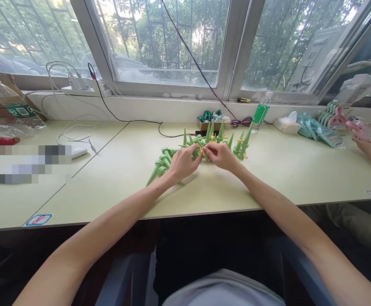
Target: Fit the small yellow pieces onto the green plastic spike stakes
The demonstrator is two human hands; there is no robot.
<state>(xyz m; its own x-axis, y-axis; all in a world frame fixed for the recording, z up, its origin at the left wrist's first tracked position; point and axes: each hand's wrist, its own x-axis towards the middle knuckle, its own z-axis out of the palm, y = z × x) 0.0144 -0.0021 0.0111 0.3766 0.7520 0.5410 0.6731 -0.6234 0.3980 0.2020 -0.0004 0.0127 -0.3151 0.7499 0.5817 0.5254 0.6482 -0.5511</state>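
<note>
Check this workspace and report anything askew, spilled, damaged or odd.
Nothing looks spilled or visibly broken. A white cable lies loosely on the table, its end plugged into nothing. A pixelated patch nearby hides whatever is there. Some green spikes lie on their sides left of the left hand, while others stand upright.

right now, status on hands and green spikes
Left hand and right hand close together at small yellow piece, grip unclear. Green spikes standing behind and right, more lying left. Spikes crowd both hands.
</note>
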